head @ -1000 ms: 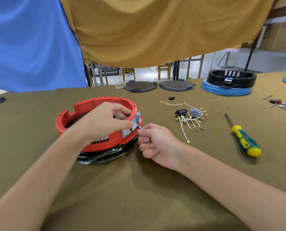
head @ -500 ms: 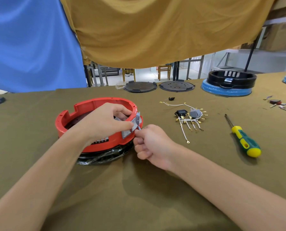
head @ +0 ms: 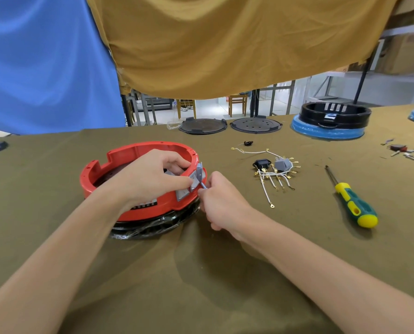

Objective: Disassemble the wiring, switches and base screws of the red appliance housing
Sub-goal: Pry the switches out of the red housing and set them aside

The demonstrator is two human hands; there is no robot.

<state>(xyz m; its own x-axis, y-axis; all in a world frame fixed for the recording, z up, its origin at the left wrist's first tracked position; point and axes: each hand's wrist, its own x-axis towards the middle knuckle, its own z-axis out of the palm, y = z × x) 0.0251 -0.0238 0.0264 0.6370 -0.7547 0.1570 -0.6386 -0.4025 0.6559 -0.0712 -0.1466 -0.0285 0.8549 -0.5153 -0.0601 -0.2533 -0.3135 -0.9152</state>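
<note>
The red housing [head: 138, 203] sits left of centre on the olive-covered tabletop [head: 201, 273], resting on a black base wrapped in clear film [head: 152, 229]. The left hand [head: 150, 177] reaches over its near rim, fingers curled down inside the wall and thumb pressed against the grey switches [head: 193, 180] set in the housing's right front, so it grips that rim section. The right hand [head: 221, 201] is just beside the switches, its fingers bunched and pinching a small grey-blue part [head: 203, 185] that touches the lower edge of the switches; what the part is cannot be told. To the right, apart from the housing, lies a bundle of white wires with brass terminals [head: 274, 178], together with a loose black switch [head: 262, 163] and a loose grey switch [head: 283, 165]. Farther right a screwdriver with a green and yellow handle [head: 355, 207] lies flat on the cloth. Along the far edge lie two dark round plates [head: 228, 126] and a black housing on a blue base [head: 331, 121]
</note>
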